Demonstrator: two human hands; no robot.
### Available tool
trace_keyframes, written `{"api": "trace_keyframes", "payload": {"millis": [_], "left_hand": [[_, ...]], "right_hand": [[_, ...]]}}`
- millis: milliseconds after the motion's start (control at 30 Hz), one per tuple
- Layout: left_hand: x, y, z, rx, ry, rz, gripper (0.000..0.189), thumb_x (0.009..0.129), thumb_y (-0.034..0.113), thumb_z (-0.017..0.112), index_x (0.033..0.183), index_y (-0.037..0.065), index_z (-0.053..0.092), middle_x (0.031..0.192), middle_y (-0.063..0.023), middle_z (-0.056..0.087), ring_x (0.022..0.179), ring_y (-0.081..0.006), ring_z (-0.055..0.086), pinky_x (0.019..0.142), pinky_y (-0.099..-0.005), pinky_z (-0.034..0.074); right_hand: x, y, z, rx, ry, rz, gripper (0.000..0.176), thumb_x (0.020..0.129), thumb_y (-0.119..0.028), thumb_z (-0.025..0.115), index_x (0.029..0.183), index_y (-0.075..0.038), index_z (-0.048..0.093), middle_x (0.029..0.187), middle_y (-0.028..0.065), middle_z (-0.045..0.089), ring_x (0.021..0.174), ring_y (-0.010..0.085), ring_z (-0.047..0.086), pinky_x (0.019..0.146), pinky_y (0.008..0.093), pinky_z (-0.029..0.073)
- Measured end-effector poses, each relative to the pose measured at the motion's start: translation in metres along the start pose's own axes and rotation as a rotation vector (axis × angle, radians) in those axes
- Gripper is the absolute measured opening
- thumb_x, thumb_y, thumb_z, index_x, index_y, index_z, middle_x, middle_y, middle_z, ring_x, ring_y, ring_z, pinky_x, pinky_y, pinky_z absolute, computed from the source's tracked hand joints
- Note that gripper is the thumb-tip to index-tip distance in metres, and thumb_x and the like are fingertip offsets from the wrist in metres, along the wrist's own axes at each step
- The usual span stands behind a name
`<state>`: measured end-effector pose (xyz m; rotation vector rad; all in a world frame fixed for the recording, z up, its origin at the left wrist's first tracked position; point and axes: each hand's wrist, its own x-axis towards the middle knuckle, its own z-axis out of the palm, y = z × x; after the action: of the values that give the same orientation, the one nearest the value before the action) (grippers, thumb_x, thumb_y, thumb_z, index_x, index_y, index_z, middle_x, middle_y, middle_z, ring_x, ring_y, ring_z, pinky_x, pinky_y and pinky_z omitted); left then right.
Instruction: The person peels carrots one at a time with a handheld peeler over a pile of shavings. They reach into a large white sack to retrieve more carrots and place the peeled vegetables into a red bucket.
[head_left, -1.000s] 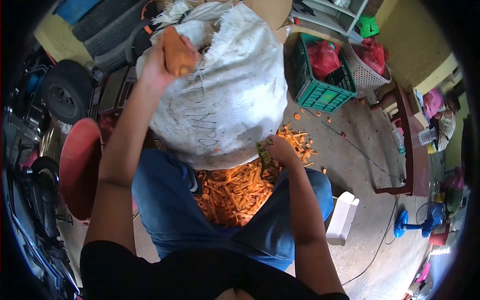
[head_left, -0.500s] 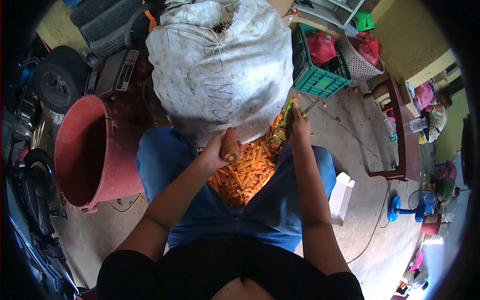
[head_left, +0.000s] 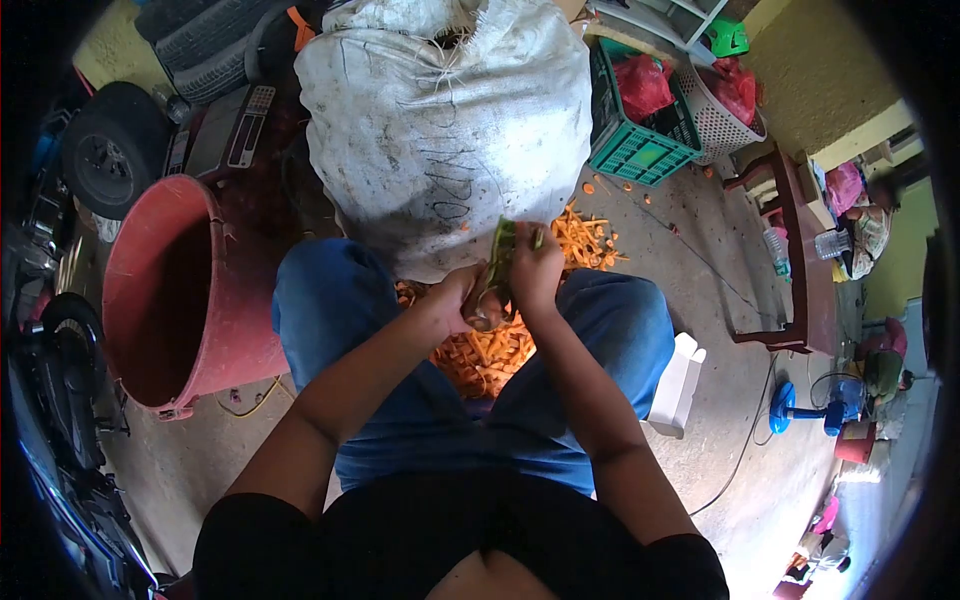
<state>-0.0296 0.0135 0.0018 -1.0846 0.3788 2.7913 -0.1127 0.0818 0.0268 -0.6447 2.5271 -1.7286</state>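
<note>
left hand (head_left: 453,301) curled round carrot (head_left: 487,312) | right hand (head_left: 537,272) clenched on green tool (head_left: 501,252) | orange peelings (head_left: 484,362) near, white sack (head_left: 450,140) far

Woven, matt plastic sack (head_left: 450,140); smooth plastic bucket (head_left: 240,320); seemingly glossy wooden table (head_left: 815,270)

Upper garment: a plain black top (head_left: 420,520) with short sleeves (head_left: 255,535) that end on the upper arms; its neckline (head_left: 483,553) forms a small notch at centre front. Lower garment: blue denim jeans (head_left: 335,310), mid-blue, paler over the knees and creased across the lap. The left hand (head_left: 453,300) and right hand (head_left: 537,270) are bare, as are both forearms (head_left: 375,365).
</note>
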Motion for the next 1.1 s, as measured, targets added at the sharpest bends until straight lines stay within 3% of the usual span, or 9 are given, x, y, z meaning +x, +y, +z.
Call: {"api": "trace_keyframes", "payload": {"millis": [100,267,333,367,500,767,933,1000,1100], "left_hand": [[-0.009,-0.003,-0.003,0.253,-0.439,-0.160,0.027,0.085,0.028,0.035,0.090,0.005,0.048,0.073,-0.0100,0.054,0.061,-0.0189,0.055,0.055,-0.0306,0.048],[-0.022,0.003,0.016,0.213,-0.208,-0.096,0.031,0.085,0.026,0.035,0.104,0.002,0.042,0.078,-0.0087,0.055,0.062,-0.0142,0.055,0.053,-0.0266,0.048],[0.006,0.006,-0.005,0.172,-0.217,-0.039,0.031,0.085,0.028,0.036,0.102,0.003,0.045,0.078,-0.0080,0.055,0.065,-0.0152,0.056,0.055,-0.0295,0.049],[0.033,0.015,-0.040,-0.002,-0.711,-0.244,0.030,0.084,0.027,0.038,0.098,0.003,0.048,0.077,-0.0085,0.056,0.069,-0.0182,0.057,0.058,-0.0349,0.049],[0.014,0.010,-0.016,0.132,-0.304,-0.046,0.027,0.083,0.023,0.038,0.096,0.001,0.048,0.076,-0.0087,0.056,0.070,-0.0184,0.057,0.063,-0.0342,0.048],[-0.028,-0.001,0.018,0.452,-0.287,-0.082,0.035,0.085,0.028,0.037,0.103,-0.002,0.043,0.079,-0.0091,0.056,0.068,-0.0155,0.056,0.059,-0.0283,0.049],[-0.014,0.017,0.010,0.213,-0.172,-0.048,0.025,0.083,0.027,0.039,0.093,0.006,0.048,0.074,-0.0058,0.056,0.058,-0.0147,0.056,0.048,-0.0279,0.048],[-0.007,0.020,-0.004,0.144,-0.426,-0.080,0.025,0.083,0.027,0.038,0.089,0.007,0.051,0.068,-0.0052,0.056,0.056,-0.0149,0.056,0.048,-0.0284,0.048],[0.003,0.008,0.000,0.164,-0.112,0.056,0.024,0.082,0.028,0.040,0.081,0.007,0.052,0.062,-0.0045,0.054,0.054,-0.0154,0.055,0.047,-0.0290,0.048]], "right_hand": [[0.054,0.057,-0.018,-0.173,0.310,0.084,0.022,0.078,-0.019,0.051,0.073,0.002,0.055,0.061,0.0136,0.056,0.054,0.0228,0.053,0.051,0.0311,0.040],[0.076,0.056,-0.046,-0.070,0.402,0.236,0.025,0.078,-0.023,0.052,0.077,0.002,0.055,0.060,0.0163,0.055,0.052,0.0255,0.053,0.049,0.0337,0.040],[0.044,0.024,-0.031,0.356,0.121,0.142,0.025,0.078,-0.022,0.052,0.079,0.003,0.054,0.062,0.0159,0.055,0.052,0.0244,0.052,0.049,0.0325,0.040],[0.031,0.014,-0.021,0.323,0.046,0.155,0.024,0.078,-0.020,0.051,0.078,0.003,0.053,0.063,0.0163,0.055,0.054,0.0249,0.053,0.050,0.0320,0.040],[-0.002,-0.017,-0.002,0.088,-0.036,-0.016,0.018,0.077,-0.015,0.051,0.079,0.002,0.054,0.063,0.0183,0.054,0.057,0.0272,0.055,0.054,0.0310,0.042],[0.083,0.071,-0.033,-0.201,0.419,0.178,0.023,0.079,-0.018,0.049,0.073,0.004,0.054,0.058,0.0174,0.054,0.050,0.0267,0.052,0.049,0.0319,0.040],[0.038,0.015,-0.022,0.376,0.119,0.189,0.022,0.080,-0.018,0.048,0.076,0.003,0.054,0.063,0.0110,0.055,0.054,0.0151,0.051,0.049,0.0263,0.039],[0.010,0.000,-0.006,0.196,-0.017,0.030,0.019,0.080,-0.018,0.049,0.079,0.001,0.053,0.062,0.0058,0.052,0.054,0.0108,0.046,0.051,0.0253,0.038],[-0.001,-0.009,0.004,0.056,-0.031,-0.034,0.019,0.079,-0.016,0.049,0.077,0.002,0.054,0.061,0.0113,0.054,0.057,0.0180,0.052,0.053,0.0287,0.040]]}}
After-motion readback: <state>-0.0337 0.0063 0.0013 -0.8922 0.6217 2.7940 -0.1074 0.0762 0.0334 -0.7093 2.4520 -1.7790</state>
